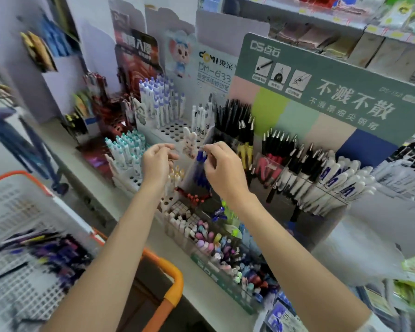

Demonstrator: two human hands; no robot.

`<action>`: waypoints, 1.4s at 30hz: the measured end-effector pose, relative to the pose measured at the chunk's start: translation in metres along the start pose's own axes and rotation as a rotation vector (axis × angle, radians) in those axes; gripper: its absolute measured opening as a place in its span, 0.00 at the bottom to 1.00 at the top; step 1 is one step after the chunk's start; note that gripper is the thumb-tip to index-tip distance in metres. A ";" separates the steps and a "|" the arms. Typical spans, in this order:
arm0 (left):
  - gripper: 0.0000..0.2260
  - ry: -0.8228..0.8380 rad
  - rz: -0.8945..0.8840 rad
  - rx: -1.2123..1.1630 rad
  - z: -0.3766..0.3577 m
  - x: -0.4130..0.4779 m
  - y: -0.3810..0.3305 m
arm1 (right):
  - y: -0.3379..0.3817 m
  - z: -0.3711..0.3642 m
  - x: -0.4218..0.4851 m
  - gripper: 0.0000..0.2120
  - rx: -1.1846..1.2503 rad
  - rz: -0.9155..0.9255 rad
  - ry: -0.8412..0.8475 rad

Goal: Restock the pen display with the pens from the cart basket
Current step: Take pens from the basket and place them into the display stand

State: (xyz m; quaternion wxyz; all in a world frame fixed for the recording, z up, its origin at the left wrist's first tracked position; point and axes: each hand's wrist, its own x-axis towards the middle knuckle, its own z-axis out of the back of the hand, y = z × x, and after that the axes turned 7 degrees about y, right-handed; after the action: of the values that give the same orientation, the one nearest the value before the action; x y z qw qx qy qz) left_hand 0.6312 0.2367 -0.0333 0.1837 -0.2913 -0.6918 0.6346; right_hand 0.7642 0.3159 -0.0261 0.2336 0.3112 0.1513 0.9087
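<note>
My right hand [222, 171] pinches the top of a blue pen [201, 156] above a clear compartment of blue pens [201, 180] in the pen display [177, 133]. My left hand [156, 164] hovers just left of it with fingers curled and thumb and forefinger close together; blur hides whether it holds anything. The white mesh cart basket [15, 212] with an orange rim sits at the lower left, and several dark and purple pens [50, 248] lie in it.
White pens with blue caps [158, 99], teal-capped pens [127, 147], black pens [233, 118] and white pens [333, 180] fill the racks. A tray of pastel pens [216, 245] stands nearer. A green sign board [321, 80] rises behind. The orange cart handle [174, 283] is below my arms.
</note>
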 end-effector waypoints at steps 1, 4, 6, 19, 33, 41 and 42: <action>0.12 -0.053 0.004 0.018 0.013 0.000 0.005 | 0.008 -0.011 0.002 0.13 0.035 0.030 0.015; 0.13 -0.240 0.050 0.017 0.060 -0.001 0.024 | 0.031 -0.056 0.005 0.11 0.129 0.070 0.125; 0.13 -0.355 0.106 0.032 0.095 -0.007 0.040 | 0.046 -0.092 0.002 0.11 0.177 0.099 0.237; 0.08 -0.824 0.536 0.026 0.273 -0.071 0.191 | 0.112 -0.288 -0.072 0.22 0.090 0.325 0.777; 0.14 -0.146 0.998 0.625 0.327 -0.049 0.319 | 0.102 -0.326 -0.108 0.08 -0.053 0.394 0.802; 0.27 -0.318 0.878 0.889 0.301 -0.060 0.367 | 0.101 -0.327 -0.110 0.06 -0.033 0.366 0.830; 0.27 -0.339 0.879 0.867 0.300 -0.061 0.368 | 0.100 -0.327 -0.110 0.06 -0.034 0.366 0.833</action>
State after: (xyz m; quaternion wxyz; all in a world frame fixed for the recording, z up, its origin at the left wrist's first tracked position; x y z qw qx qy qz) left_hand 0.5533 -0.0239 -0.4273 -0.1046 -0.3425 -0.2075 0.9103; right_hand 0.5995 0.1315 -0.2872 -0.0067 -0.0630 0.1598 0.9851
